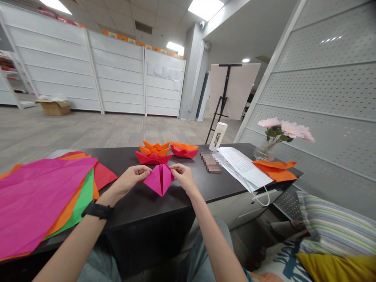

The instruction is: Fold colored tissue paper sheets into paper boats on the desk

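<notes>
A folded magenta origami paper [155, 181], pointed at the bottom with a slit down its middle, is held up between my two hands over the dark table. My left hand [133, 178] pinches its left corner, and a black watch sits on that wrist. At the opposite corner, the fingers of my right hand [182, 175] are closed on the paper. Just beyond it stand folded red and orange paper boats [154, 152], with another red and orange boat [184, 150] beside them.
Large magenta, green, orange and red paper sheets [47, 196] lie at the left. Toward the right are a pixelated phone-like object [210, 162], a white cylinder [218, 136], printed sheets [245, 168], a folded orange paper [276, 170] and a flower vase [264, 152]. Striped cushions [337, 223] rest at lower right.
</notes>
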`<state>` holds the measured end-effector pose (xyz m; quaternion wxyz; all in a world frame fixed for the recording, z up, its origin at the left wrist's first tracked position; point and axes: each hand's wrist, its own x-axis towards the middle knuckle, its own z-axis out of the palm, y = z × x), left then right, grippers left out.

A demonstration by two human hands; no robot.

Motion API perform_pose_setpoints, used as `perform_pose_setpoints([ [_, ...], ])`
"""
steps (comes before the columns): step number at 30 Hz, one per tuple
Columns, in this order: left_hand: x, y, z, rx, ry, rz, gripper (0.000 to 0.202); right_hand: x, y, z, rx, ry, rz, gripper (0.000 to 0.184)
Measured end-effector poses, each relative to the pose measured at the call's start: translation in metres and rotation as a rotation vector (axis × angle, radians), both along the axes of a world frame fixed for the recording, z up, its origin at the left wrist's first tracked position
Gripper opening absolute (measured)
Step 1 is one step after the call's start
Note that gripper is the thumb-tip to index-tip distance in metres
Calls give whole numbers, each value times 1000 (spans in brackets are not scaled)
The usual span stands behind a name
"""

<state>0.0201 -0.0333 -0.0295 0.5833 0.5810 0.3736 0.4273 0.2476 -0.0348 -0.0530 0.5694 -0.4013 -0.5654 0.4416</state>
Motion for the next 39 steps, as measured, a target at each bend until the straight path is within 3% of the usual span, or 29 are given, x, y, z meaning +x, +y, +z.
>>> perform_pose_setpoints([
  [39,-2,3,-5,56,-9,-13,35,0,-1,3,-12,9,-23,20],
])
